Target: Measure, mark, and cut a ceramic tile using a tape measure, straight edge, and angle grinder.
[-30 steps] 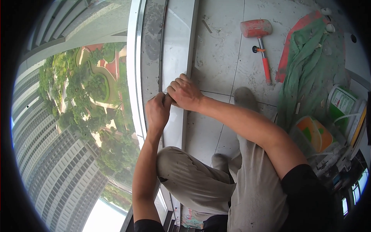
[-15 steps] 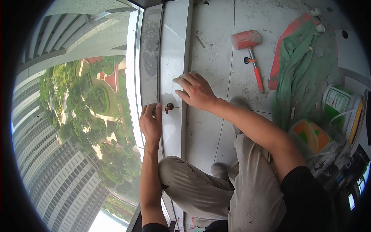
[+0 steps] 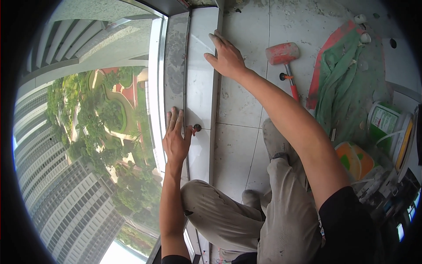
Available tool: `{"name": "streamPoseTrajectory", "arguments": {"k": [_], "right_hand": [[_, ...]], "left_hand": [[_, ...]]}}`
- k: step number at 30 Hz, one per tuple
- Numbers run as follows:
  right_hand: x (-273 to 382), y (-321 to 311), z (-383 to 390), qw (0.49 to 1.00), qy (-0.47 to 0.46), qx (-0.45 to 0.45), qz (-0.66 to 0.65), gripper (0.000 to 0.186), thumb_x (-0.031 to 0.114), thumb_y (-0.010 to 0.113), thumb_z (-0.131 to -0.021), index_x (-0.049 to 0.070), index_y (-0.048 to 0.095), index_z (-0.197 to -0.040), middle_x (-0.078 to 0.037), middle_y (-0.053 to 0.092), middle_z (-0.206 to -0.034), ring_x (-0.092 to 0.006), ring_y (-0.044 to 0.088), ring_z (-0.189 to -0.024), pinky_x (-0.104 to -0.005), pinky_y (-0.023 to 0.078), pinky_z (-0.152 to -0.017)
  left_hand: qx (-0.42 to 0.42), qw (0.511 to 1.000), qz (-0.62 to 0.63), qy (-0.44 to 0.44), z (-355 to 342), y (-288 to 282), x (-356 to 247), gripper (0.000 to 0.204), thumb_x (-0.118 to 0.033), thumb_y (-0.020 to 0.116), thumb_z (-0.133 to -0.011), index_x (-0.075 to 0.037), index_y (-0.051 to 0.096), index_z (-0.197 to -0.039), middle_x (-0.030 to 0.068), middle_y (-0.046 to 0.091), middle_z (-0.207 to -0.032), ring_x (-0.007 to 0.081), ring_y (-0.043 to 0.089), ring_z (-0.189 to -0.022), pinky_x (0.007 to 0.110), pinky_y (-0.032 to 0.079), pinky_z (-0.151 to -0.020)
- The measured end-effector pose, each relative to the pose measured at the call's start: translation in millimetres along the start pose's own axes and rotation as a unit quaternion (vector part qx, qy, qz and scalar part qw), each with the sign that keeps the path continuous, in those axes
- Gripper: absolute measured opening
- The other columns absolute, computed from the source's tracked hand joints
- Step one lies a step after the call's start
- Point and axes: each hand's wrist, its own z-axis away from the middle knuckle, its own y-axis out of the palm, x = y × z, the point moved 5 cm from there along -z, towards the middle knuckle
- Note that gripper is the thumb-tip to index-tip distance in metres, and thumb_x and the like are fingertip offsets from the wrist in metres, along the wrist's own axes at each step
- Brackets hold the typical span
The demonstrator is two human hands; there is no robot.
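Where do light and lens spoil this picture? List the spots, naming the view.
Head view, edges: black vignetting, and the towers curve with the fisheye lens; head view, lower left: the sky is washed out to white; head view, centre: the pale slab shows soft reflections, while the left hand and right hand look fairly sharp.

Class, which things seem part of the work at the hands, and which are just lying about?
Likely part of the work:
white ledge, near the right hand
black-and-red knob, beside the left hand

Apparently lying about:
red mallet
green cloth
white-and-green bucket
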Motion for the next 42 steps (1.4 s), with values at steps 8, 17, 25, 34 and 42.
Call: {"name": "streamPoseTrajectory", "arguments": {"k": [8, 17, 25, 34, 42], "right_hand": [[-23, -53, 17, 0.998, -0.046, 0.017, -0.043, 0.067, 0.038, 0.071, -0.107, 0.005, 0.053, -0.162, -0.020, 0.050, -0.172, -0.0396, 0.052, -0.155, -0.0471, 0.045, -0.126], [-40, -130, 212, 0.985, 0.123, -0.109, -0.052, 0.019, 0.022, 0.072, -0.105, 0.004, 0.073, -0.099, -0.016, 0.073, -0.093, -0.0400, 0.073, -0.087, -0.0514, 0.058, -0.078], [17, -200, 273, 0.989, 0.117, -0.048, -0.081, 0.031, 0.028, 0.077, -0.104, 0.002, 0.067, -0.093, -0.017, 0.068, -0.087, -0.0410, 0.070, -0.081, -0.0520, 0.053, -0.074], [68, -332, 433, 0.929, 0.335, -0.068, -0.143, 0.043, 0.034, 0.076, -0.106, -0.004, 0.071, -0.087, -0.020, 0.072, -0.076, -0.0267, 0.070, -0.070, -0.0438, 0.053, -0.069], [83, -391, 503, 0.959, 0.279, -0.049, -0.017, 0.033, 0.032, 0.079, -0.102, 0.000, 0.076, -0.105, -0.022, 0.075, -0.094, -0.0375, 0.074, -0.084, -0.0446, 0.054, -0.075]], "left_hand": [[0.018, 0.999, 0.034, 0.005, -7, 10, -15, 0.058, -0.016, 0.075, -0.105, -0.012, 0.063, -0.161, 0.0136, 0.049, -0.175, 0.0340, 0.044, -0.164, 0.044, 0.051, -0.121], [-0.005, 0.997, 0.068, 0.042, -6, 16, 4, 0.046, -0.010, 0.064, -0.111, -0.002, 0.064, -0.156, 0.0222, 0.053, -0.171, 0.0425, 0.045, -0.162, 0.050, 0.041, -0.129], [0.025, 0.998, 0.056, 0.021, 1, 17, 27, 0.055, -0.009, 0.065, -0.108, 0.004, 0.057, -0.160, 0.0259, 0.047, -0.174, 0.0442, 0.041, -0.164, 0.050, 0.037, -0.132], [0.077, 0.996, 0.048, 0.015, -5, 2, 26, 0.063, -0.019, 0.074, -0.102, -0.002, 0.059, -0.161, 0.0222, 0.049, -0.174, 0.0405, 0.042, -0.164, 0.046, 0.040, -0.131], [0.063, 0.996, 0.068, 0.000, -7, 2, 29, 0.068, -0.028, 0.077, -0.099, -0.004, 0.059, -0.161, 0.0218, 0.046, -0.176, 0.0385, 0.041, -0.164, 0.047, 0.042, -0.130]]}}
